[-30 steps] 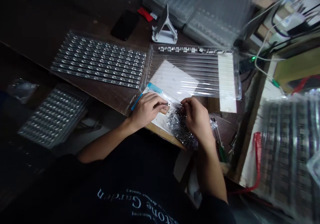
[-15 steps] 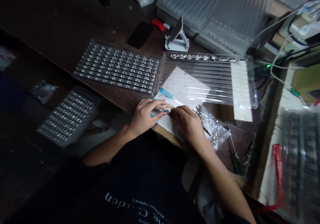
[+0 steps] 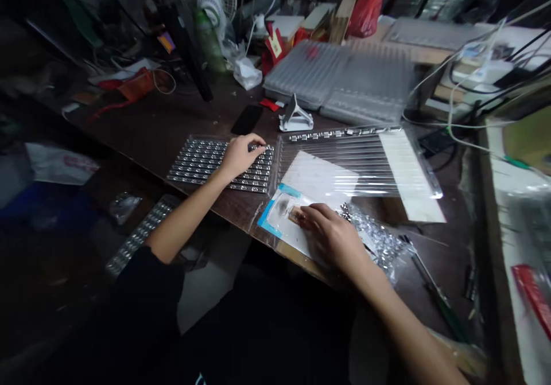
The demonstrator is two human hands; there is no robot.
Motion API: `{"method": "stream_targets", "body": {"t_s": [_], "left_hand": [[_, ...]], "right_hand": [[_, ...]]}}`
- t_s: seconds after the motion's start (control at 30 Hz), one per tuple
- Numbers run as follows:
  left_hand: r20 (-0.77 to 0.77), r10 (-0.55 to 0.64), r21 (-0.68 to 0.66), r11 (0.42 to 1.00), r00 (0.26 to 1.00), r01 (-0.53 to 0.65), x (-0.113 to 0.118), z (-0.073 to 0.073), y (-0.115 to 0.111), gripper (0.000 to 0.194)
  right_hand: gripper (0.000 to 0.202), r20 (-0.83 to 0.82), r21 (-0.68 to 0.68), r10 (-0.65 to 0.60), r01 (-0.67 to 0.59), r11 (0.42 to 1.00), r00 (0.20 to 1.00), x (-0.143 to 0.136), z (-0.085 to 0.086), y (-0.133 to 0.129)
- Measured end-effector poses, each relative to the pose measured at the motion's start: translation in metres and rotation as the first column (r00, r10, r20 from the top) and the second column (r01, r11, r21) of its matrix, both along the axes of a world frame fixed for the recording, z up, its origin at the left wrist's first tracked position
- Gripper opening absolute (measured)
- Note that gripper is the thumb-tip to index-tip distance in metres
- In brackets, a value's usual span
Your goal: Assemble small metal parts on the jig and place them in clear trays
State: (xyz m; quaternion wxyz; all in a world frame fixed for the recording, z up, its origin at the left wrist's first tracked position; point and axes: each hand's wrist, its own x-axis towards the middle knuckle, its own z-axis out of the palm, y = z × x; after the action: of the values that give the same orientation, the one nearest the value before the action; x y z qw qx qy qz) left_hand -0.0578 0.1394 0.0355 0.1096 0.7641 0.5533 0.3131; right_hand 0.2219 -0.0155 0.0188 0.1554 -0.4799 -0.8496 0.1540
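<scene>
My left hand point(image 3: 241, 154) reaches over the right end of a clear tray point(image 3: 189, 179) filled with rows of small metal connectors point(image 3: 202, 161). Its thumb and forefinger curl toward each other among the connectors; what lies between them is too small to make out. Over a white board point(image 3: 297, 243) edged with blue tape point(image 3: 269, 224), my right hand point(image 3: 329, 227) has its fingertips pressed together. A small brownish patch shows at those fingertips, too blurred to name. Beside this hand lie a clear plastic bag point(image 3: 379, 233) and small dark metal parts point(image 3: 345, 212).
A ribbed clear tray point(image 3: 370, 167) has connectors along its far row. Behind it stand a white phone stand point(image 3: 297, 118) and stacked clear trays point(image 3: 301, 78). A black phone point(image 3: 247, 120) lies nearby. A green-handled screwdriver point(image 3: 447, 316) rests at right.
My left hand has moved from the board, where it held a connector, up and left to the filled tray. My right hand stays over the board. The camera view has tilted up.
</scene>
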Motion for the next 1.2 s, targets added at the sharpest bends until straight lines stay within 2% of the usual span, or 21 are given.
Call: {"method": "stream_targets", "body": {"t_s": [0.07, 0.17, 0.27, 0.47, 0.53, 0.6, 0.7, 0.8, 0.87, 0.97, 1.07, 1.2], "left_hand": [[-0.072, 0.007, -0.05, 0.999, 0.997, -0.011, 0.005, -0.002, 0.028, 0.011], [-0.265, -0.014, -0.115, 0.993, 0.964, -0.018, 0.012, -0.003, 0.052, 0.014], [-0.412, -0.031, -0.14, 0.99, 0.91, -0.029, 0.011, 0.001, 0.059, 0.015], [-0.505, -0.008, -0.118, 0.991, 0.863, -0.059, -0.007, 0.013, 0.056, 0.013], [-0.51, 0.037, -0.071, 0.994, 0.86, -0.085, -0.006, 0.015, 0.058, 0.012], [-0.495, 0.016, -0.045, 0.998, 0.869, -0.044, 0.005, 0.015, 0.062, 0.014], [-0.474, -0.075, -0.039, 0.997, 0.877, 0.063, 0.036, 0.012, 0.067, 0.019], [-0.459, -0.095, -0.023, 0.995, 0.883, 0.096, 0.067, 0.008, 0.071, 0.021], [-0.453, -0.101, -0.019, 0.994, 0.886, 0.104, 0.08, 0.004, 0.073, 0.02], [-0.438, -0.1, -0.008, 0.994, 0.893, 0.108, 0.085, -0.002, 0.073, 0.015], [-0.379, -0.088, -0.014, 0.996, 0.921, 0.089, 0.079, -0.006, 0.07, 0.012], [-0.251, -0.08, -0.007, 0.997, 0.965, 0.081, 0.071, 0.003, 0.051, 0.012]], "right_hand": [[0.03, -0.004, 0.026, -0.042, 0.042, 0.999, 0.999, 0.011, 0.0, 0.002], [0.026, 0.005, 0.04, -0.097, 0.096, 0.995, 0.995, 0.027, -0.002, 0.007], [0.026, 0.007, 0.013, -0.115, 0.115, 0.993, 0.993, 0.036, -0.002, 0.01], [0.016, 0.151, -0.065, -0.1, 0.111, 0.992, 0.984, 0.032, 0.009, 0.005], [0.015, 0.164, -0.087, -0.093, 0.108, 0.99, 0.982, 0.03, 0.01, 0.004], [0.017, 0.172, -0.091, -0.097, 0.114, 0.989, 0.98, 0.028, 0.01, 0.003], [0.017, 0.149, -0.086, -0.109, 0.123, 0.989, 0.983, 0.027, 0.008, 0.002], [0.018, 0.112, -0.101, -0.118, 0.129, 0.986, 0.987, 0.028, 0.008, 0.002], [0.016, 0.06, -0.127, -0.136, 0.143, 0.981, 0.989, 0.03, 0.008, 0.002], [0.013, -0.127, -0.134, -0.172, 0.155, 0.979, 0.977, 0.035, 0.008, 0.004], [0.018, -0.33, -0.088, -0.179, 0.158, 0.983, 0.927, 0.038, 0.007, 0.004], [0.021, -0.42, -0.084, -0.171, 0.149, 0.985, 0.891, 0.037, 0.005, 0.005]]}}
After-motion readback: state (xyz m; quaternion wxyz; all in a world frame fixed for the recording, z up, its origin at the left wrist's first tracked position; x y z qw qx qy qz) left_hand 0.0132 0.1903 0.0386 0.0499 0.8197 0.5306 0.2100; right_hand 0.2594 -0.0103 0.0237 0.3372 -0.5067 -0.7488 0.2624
